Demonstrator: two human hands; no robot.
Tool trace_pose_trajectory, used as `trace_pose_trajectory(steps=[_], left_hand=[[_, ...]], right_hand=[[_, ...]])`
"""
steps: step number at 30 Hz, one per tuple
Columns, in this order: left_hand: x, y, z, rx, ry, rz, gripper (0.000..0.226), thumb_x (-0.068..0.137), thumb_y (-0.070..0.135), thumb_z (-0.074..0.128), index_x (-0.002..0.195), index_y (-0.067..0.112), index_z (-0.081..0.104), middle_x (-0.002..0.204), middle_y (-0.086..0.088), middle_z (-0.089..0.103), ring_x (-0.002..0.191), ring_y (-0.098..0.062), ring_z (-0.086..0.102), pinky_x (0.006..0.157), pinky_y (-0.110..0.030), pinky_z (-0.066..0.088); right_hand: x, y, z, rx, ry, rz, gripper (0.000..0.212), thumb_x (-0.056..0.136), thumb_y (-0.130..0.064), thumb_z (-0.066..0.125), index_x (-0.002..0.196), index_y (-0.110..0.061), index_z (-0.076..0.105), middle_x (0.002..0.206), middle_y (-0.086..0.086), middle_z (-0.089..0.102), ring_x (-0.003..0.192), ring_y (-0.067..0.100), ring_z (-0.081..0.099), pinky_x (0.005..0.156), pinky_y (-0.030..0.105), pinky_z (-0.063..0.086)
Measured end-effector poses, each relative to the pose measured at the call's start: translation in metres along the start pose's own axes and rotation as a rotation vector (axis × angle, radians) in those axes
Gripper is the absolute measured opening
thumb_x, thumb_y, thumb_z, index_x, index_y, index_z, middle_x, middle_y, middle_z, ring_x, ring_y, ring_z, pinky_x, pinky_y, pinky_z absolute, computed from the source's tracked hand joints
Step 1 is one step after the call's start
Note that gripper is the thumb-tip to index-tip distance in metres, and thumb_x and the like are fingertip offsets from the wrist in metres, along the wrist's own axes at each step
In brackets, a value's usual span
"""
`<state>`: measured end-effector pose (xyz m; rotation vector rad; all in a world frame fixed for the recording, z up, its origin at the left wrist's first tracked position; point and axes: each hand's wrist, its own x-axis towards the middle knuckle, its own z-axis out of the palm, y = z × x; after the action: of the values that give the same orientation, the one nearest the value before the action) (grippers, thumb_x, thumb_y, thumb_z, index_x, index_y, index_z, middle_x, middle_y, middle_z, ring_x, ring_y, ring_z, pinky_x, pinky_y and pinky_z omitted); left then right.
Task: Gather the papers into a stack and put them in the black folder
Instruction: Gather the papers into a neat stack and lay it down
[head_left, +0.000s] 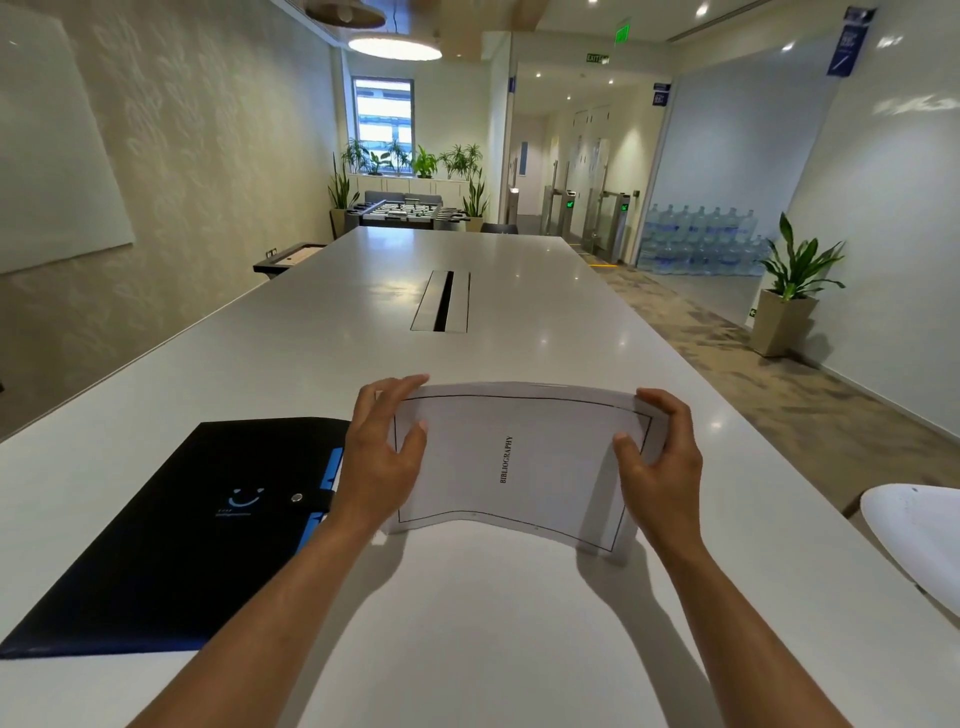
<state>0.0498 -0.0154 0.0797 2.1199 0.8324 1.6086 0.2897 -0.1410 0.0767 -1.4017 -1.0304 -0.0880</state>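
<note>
A stack of white papers (514, 467), its top sheet printed "BIBLIOGRAPHY" inside a thin black border, is held just above the white table (467, 623) and bows upward in the middle. My left hand (384, 447) grips its left edge, thumb on top. At the opposite edge my right hand (660, 462) holds it the same way. The black folder (171, 540) lies flat and closed on the table to the left of the papers, with a snap strap, blue tabs along its right side and a small smile logo. My left wrist hides part of the folder's right edge.
A cable hatch (442, 301) is set into the table's middle, farther away. A white chair back (914, 535) stands at the table's right edge. A potted plant (789, 296) and stacked water bottles (696, 239) stand by the right wall.
</note>
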Motion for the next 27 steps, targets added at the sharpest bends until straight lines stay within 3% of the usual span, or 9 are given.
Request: trace_pose_trajectory(steps=[3, 8, 11, 13, 16, 19, 22, 24, 27], left_hand=[[0.000, -0.001, -0.001, -0.020, 0.004, -0.046, 0.043, 0.087, -0.006, 0.060, 0.126, 0.010, 0.056, 0.117, -0.004, 0.051, 0.105, 0.017, 0.045, 0.087, 0.001, 0.035], [0.001, -0.002, -0.003, -0.054, 0.015, -0.094, 0.038, 0.090, -0.003, 0.054, 0.126, 0.011, 0.054, 0.119, 0.002, 0.053, 0.110, 0.016, 0.045, 0.093, -0.001, 0.033], [0.000, -0.002, -0.002, -0.110, 0.025, -0.153, 0.037, 0.093, -0.001, 0.049, 0.126, 0.016, 0.053, 0.121, 0.006, 0.055, 0.114, 0.012, 0.047, 0.098, -0.007, 0.035], [-0.001, -0.001, -0.001, -0.111, 0.035, -0.152, 0.037, 0.094, 0.000, 0.047, 0.125, 0.019, 0.053, 0.120, 0.007, 0.055, 0.114, 0.007, 0.049, 0.099, -0.011, 0.038], [0.000, 0.000, 0.001, -0.052, 0.032, -0.098, 0.039, 0.094, -0.006, 0.046, 0.126, 0.013, 0.055, 0.117, 0.002, 0.053, 0.107, 0.014, 0.048, 0.090, -0.003, 0.036], [0.003, -0.002, 0.001, -0.028, 0.042, -0.085, 0.039, 0.091, -0.012, 0.046, 0.123, 0.006, 0.058, 0.114, -0.004, 0.055, 0.103, 0.018, 0.048, 0.086, 0.001, 0.034], [0.001, -0.002, 0.002, -0.015, 0.058, -0.076, 0.038, 0.092, -0.012, 0.045, 0.123, 0.006, 0.058, 0.114, -0.007, 0.057, 0.104, 0.016, 0.049, 0.086, 0.000, 0.035], [-0.002, -0.002, 0.003, -0.033, 0.070, -0.084, 0.036, 0.095, -0.007, 0.044, 0.125, 0.010, 0.055, 0.115, -0.011, 0.058, 0.108, 0.001, 0.055, 0.090, -0.010, 0.042], [-0.006, -0.010, 0.006, -0.114, 0.080, -0.199, 0.037, 0.099, 0.008, 0.042, 0.133, 0.022, 0.043, 0.118, -0.026, 0.055, 0.107, -0.044, 0.055, 0.094, -0.053, 0.046]], right_hand=[[0.002, -0.002, 0.002, -0.002, 0.018, 0.033, 0.052, 0.083, 0.004, 0.064, 0.122, -0.025, 0.044, 0.121, -0.009, 0.050, 0.109, -0.008, 0.049, 0.100, 0.015, 0.037], [0.002, 0.003, 0.001, 0.032, 0.014, 0.062, 0.053, 0.086, 0.000, 0.062, 0.128, -0.026, 0.043, 0.126, -0.010, 0.049, 0.123, 0.015, 0.049, 0.107, 0.038, 0.044], [0.001, 0.003, 0.001, 0.034, 0.024, 0.047, 0.048, 0.095, -0.010, 0.055, 0.138, -0.026, 0.040, 0.138, -0.016, 0.043, 0.131, 0.005, 0.040, 0.113, 0.036, 0.035], [0.000, 0.004, 0.001, 0.017, 0.026, 0.025, 0.046, 0.099, -0.018, 0.049, 0.142, -0.027, 0.037, 0.142, -0.018, 0.040, 0.132, 0.009, 0.042, 0.111, 0.036, 0.037], [0.001, 0.004, 0.000, -0.050, 0.032, -0.038, 0.032, 0.099, -0.020, 0.046, 0.131, -0.028, 0.049, 0.132, -0.013, 0.052, 0.118, 0.001, 0.052, 0.104, 0.037, 0.044], [0.004, 0.002, 0.002, -0.065, 0.062, -0.043, 0.024, 0.098, -0.014, 0.052, 0.120, -0.024, 0.056, 0.119, -0.010, 0.057, 0.107, -0.017, 0.049, 0.101, 0.028, 0.045], [0.004, 0.002, 0.002, -0.062, 0.070, -0.044, 0.024, 0.098, -0.015, 0.052, 0.120, -0.024, 0.055, 0.118, -0.011, 0.056, 0.106, -0.021, 0.047, 0.099, 0.021, 0.042], [0.003, 0.004, 0.002, -0.042, 0.068, -0.018, 0.027, 0.098, -0.017, 0.051, 0.123, -0.026, 0.052, 0.122, -0.015, 0.054, 0.111, -0.017, 0.048, 0.101, 0.024, 0.042], [0.002, 0.009, 0.003, 0.031, 0.055, 0.065, 0.040, 0.099, -0.017, 0.050, 0.137, -0.025, 0.042, 0.137, -0.016, 0.045, 0.129, 0.002, 0.043, 0.107, 0.029, 0.036]])
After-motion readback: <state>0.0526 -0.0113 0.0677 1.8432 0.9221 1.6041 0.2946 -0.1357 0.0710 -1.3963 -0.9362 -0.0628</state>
